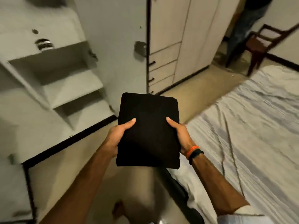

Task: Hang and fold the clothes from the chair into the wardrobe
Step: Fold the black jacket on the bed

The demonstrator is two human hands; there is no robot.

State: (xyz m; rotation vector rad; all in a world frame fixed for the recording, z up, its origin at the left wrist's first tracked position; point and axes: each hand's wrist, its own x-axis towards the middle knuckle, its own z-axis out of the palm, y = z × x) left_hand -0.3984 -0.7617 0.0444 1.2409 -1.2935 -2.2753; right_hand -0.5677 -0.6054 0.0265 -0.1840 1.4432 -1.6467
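Both hands, left hand (119, 135) and right hand (179, 135), grip a folded black cloth garment (148, 130) near centre; fingers hidden beneath. The open white wardrobe's shelves (64, 81), far left, look blurred, perhaps bare.

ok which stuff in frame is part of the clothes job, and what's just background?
Job:
folded black garment, gripped by left hand and right hand
open wardrobe shelves
wooden chair

Background:
bed with grey sheet
closed cupboard with drawers
wristbands
person standing by the chair
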